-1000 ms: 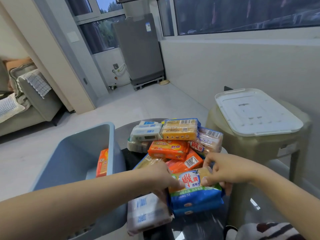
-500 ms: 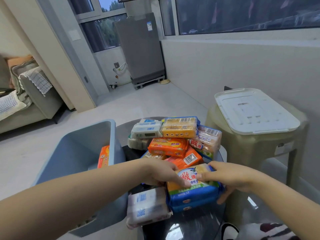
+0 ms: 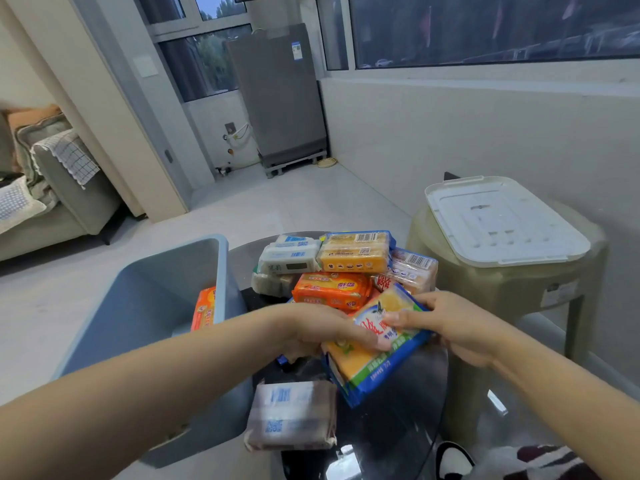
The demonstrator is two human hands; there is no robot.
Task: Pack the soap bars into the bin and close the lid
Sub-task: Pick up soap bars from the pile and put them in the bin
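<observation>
Both hands grip a blue-and-green pack of yellow soap bars (image 3: 372,362), tilted up off the dark round table (image 3: 391,434). My left hand (image 3: 322,330) holds its left end, my right hand (image 3: 453,323) its right end. Behind it lies a pile of wrapped soap bars (image 3: 346,268) in orange, yellow and white. A white-wrapped soap bar (image 3: 292,415) lies at the table's near edge. The open blue-grey bin (image 3: 145,299) stands left of the table with one orange soap bar (image 3: 204,308) inside. The white lid (image 3: 502,220) rests on a stool at the right.
The beige plastic stool (image 3: 502,292) stands close to the table's right side. A grey appliance (image 3: 280,95) is against the far wall, a sofa (image 3: 52,188) at the far left. Pale floor lies beyond the bin. A striped cloth (image 3: 554,462) shows at the bottom right.
The blue-and-green soap pack has been lifted from the pile and tilted up, its right end higher. Both hands have closed around its ends.
</observation>
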